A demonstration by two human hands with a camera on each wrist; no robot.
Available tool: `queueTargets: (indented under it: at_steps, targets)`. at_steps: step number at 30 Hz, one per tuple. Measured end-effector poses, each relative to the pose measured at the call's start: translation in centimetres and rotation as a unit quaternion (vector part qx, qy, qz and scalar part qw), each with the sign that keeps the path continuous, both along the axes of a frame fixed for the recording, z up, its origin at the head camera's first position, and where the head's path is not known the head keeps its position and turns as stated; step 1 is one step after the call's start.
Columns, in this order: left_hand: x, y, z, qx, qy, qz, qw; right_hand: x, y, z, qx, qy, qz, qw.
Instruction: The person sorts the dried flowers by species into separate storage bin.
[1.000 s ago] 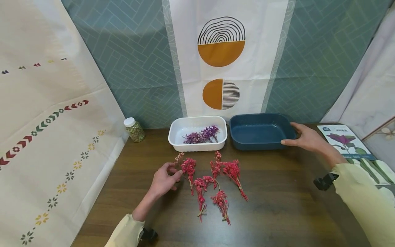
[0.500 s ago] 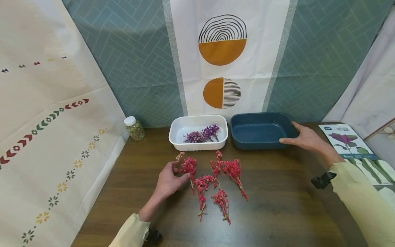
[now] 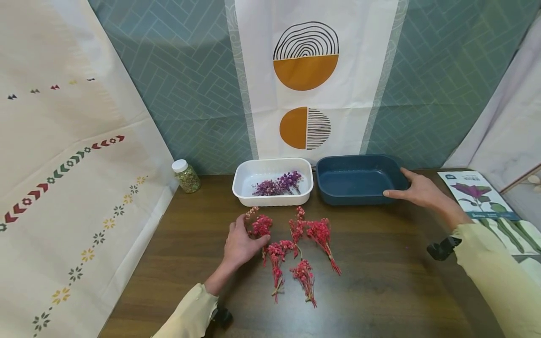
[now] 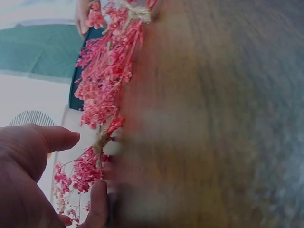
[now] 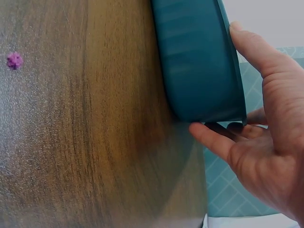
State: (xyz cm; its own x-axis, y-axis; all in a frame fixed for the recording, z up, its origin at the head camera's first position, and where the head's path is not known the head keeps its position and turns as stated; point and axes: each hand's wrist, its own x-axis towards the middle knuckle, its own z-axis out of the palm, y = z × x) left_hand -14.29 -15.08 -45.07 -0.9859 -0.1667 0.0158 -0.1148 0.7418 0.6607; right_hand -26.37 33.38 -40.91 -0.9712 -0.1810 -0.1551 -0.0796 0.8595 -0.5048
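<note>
My left hand (image 3: 243,241) reaches over the leftmost bunch of pink dried flowers (image 3: 262,225). In the left wrist view, its thumb and fingers are spread apart around the flower heads beside the twine tie (image 4: 102,141). Part of that bunch is hidden by the hand. Several more pink bunches, such as one dried flower bunch (image 3: 320,232), lie to the right. My right hand (image 3: 422,190) holds the right end of a dark blue tray (image 3: 359,199), thumb along the front and fingers at the far side. The tray's inside looks bare.
Left of the blue tray, a white tray (image 3: 270,201) holds purple dried flowers (image 3: 276,184). A jar with a white lid (image 3: 187,177) stands at the back left. A seed packet (image 3: 477,195) lies far right. One purple floret (image 5: 14,60) lies on the table.
My left hand has moved right and slightly away from me, from beside the leftmost pink bunch to over it. The right hand stays at the blue tray.
</note>
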Motion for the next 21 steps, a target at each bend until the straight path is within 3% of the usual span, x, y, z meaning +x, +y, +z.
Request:
queueTargets:
  at_steps: [9, 16, 21]
  targets:
    - [-0.3, -0.1, -0.7, -0.026, 0.015, -0.009, 0.9995, 0.0, -0.1, 0.1, -0.006, -0.013, -0.006, 1.000]
    - [-0.4, -0.6, -0.5, -0.034, 0.044, -0.046, 0.9974, 0.0, -0.1, 0.1, -0.003, -0.011, -0.004, 1.000]
    - [-0.5, -1.0, -0.3, -0.039, 0.036, -0.077, 0.9956, 0.1, -0.1, 0.0, -0.001, -0.009, -0.002, 1.000]
